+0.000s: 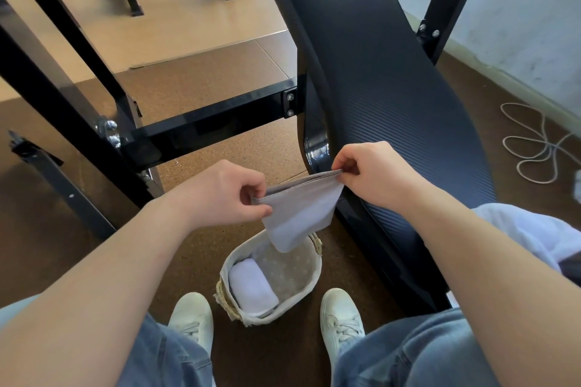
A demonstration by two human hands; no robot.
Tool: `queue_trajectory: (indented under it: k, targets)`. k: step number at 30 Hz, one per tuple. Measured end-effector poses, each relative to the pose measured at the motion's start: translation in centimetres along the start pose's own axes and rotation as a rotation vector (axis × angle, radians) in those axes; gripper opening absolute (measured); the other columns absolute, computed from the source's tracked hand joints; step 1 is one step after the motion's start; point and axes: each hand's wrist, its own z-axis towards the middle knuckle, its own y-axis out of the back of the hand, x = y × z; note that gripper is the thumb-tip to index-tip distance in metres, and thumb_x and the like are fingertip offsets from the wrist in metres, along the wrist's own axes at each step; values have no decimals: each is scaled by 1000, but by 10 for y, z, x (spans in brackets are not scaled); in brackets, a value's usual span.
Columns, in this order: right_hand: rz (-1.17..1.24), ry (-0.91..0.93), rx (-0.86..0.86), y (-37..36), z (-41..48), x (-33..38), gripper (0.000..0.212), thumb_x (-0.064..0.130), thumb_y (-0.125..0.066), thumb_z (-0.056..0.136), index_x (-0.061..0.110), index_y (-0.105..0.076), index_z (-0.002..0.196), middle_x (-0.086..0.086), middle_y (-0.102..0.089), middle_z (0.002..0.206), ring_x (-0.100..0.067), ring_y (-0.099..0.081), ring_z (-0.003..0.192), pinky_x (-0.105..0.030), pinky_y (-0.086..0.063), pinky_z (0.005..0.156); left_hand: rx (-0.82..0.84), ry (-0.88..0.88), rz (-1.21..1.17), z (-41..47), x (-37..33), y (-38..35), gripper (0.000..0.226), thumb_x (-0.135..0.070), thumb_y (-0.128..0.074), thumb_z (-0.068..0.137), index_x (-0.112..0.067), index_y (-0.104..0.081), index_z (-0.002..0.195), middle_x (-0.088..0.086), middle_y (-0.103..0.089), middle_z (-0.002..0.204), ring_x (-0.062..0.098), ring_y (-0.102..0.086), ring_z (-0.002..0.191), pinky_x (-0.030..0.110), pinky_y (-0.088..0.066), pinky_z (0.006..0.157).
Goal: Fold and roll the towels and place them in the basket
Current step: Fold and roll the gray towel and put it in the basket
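Observation:
A small pale grey towel (298, 210) hangs folded in the air above the floor. My left hand (226, 192) pinches its upper left corner and my right hand (374, 173) pinches its upper right corner, so the top edge is stretched between them. Directly below, between my two white shoes, stands an oval woven basket (316, 264) with a white lining. One rolled white towel (251, 286) lies in the basket's left half. The hanging towel's lower corner dips over the basket's far rim.
A black padded bench (377, 78) runs from my right side up and away, with more white cloth (540, 236) at its near end. Black steel frame bars (201, 122) cross to the left. A looped white cord (531, 144) lies on the brown floor at right.

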Motion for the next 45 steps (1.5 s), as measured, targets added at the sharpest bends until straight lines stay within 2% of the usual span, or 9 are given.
queue_trajectory:
  k: [5,11,13,21,25,29,32,39,45]
  targets:
    - [2,-27,-3,-1,1,1,26,6,-67,90,33,-66,90,15,-64,84,-2,-59,76,-10,-41,63,-214,-59,-7,-4,-1,-1,20,-35,-80,84,-30,-62,76,-17,-63,74,3,-63,80,18,-52,67]
    - [316,-153,-5,-3,-3,5,16,10,-63,98,26,-64,97,5,-73,92,-7,-75,68,-33,-65,69,-263,193,-200,-2,-4,0,29,-32,-71,94,-36,-62,121,-15,-69,101,0,-66,79,14,-51,63]
    - [466,-178,-4,-4,-2,9,14,12,-59,102,26,-60,101,2,-72,101,-14,-77,81,-35,-65,70,-259,270,-298,-1,-9,1,12,-32,-64,99,-35,-66,111,-12,-69,100,5,-69,72,22,-58,58]
    - [845,-329,66,-7,5,22,20,21,-59,103,28,-50,120,-9,-65,115,-26,-77,90,-45,-65,77,-286,440,-947,4,-27,5,22,-27,-58,102,-20,-50,122,3,-60,122,20,-67,110,34,-64,78]
    - [949,-376,127,-6,9,10,78,0,-86,69,26,-48,131,-17,-70,112,-31,-76,94,-48,-62,88,-232,495,-854,2,-21,9,49,-5,-77,88,-18,-46,123,8,-66,110,17,-71,94,24,-62,71]
    - [855,-354,47,-8,9,13,42,-4,-73,87,27,-55,110,-13,-72,104,-28,-74,82,-39,-63,73,-289,484,-793,3,-18,3,12,-2,-66,97,-9,-57,93,17,-64,98,26,-69,78,31,-64,68]
    - [696,-291,-15,-13,10,13,21,7,-63,98,28,-68,96,-3,-70,95,-24,-71,76,-40,-64,70,-335,462,-562,4,-17,0,20,-14,-58,104,-27,-73,104,0,-70,105,25,-73,81,31,-64,71]
    - [339,-150,61,-12,2,16,39,15,-77,89,43,-64,113,19,-53,94,-1,-53,80,-8,-37,58,-258,351,-291,2,-10,-6,59,-30,-83,85,-39,-59,138,-10,-64,123,11,-64,104,34,-54,94]
    - [165,-99,-24,-15,2,22,36,13,-68,97,32,-68,127,10,-59,116,-9,-54,103,-2,-33,66,-249,247,-30,5,-3,-11,42,-22,-61,100,-32,-61,140,-2,-64,108,16,-58,98,33,-49,86]
